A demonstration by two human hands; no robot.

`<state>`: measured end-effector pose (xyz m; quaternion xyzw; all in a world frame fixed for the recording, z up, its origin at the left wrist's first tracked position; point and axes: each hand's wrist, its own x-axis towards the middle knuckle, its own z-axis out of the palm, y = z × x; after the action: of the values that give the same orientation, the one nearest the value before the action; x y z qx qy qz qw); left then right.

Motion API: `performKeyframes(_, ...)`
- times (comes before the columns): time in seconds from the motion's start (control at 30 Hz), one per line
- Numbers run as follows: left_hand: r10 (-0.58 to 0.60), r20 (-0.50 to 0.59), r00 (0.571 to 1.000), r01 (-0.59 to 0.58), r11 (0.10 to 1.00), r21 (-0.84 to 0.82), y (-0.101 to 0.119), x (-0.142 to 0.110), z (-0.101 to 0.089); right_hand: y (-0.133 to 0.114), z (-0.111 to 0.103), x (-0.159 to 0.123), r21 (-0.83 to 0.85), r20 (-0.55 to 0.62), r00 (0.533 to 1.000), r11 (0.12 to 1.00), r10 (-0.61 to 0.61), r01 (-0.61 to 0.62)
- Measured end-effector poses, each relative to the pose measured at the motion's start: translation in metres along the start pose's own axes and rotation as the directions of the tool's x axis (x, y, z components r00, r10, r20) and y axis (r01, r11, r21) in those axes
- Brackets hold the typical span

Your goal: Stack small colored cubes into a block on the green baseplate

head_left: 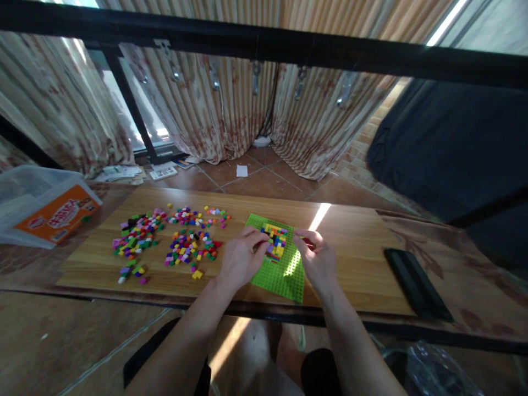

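Observation:
A green studded baseplate (pixel 276 280) lies on the wooden board between my hands. On its far half sits a low block of multicoloured toy bricks (pixel 277 242), with yellow, blue, red and purple showing. My left hand (pixel 244 254) is at the left side of this block, thumb and fingertips drawn together; what they may hold is too small to make out. Over the plate's right edge, my right hand (pixel 315 256) has its fingers curled in a pinch. Something dark red shows inside that curl, but its shape is unclear.
Loose coloured bricks (pixel 187 247) lie in several heaps on the left of the wooden board (pixel 355 258). A clear plastic box (pixel 41 187) with an orange label stands at far left. A long dark case (pixel 416 283) lies at right. A dark metal bar (pixel 264 41) crosses overhead.

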<state>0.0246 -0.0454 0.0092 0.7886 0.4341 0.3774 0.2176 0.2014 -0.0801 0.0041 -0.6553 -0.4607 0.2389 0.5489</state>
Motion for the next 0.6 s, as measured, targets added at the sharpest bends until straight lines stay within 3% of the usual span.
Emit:
performKeyframes(0.27,0.16,-0.016,0.987,-0.158,0.983,0.09,-0.006,-0.0013,0.0032,0.0004,-0.0008,-0.0004,-0.012,0.041,0.999,1.0,-0.014,0.015)
performKeyframes(0.6,0.1,-0.017,0.995,-0.1,0.994,0.033,-0.0021,0.0005,0.003,-0.0008,0.0015,-0.0016,0.031,0.074,0.997,0.999,0.005,-0.007)
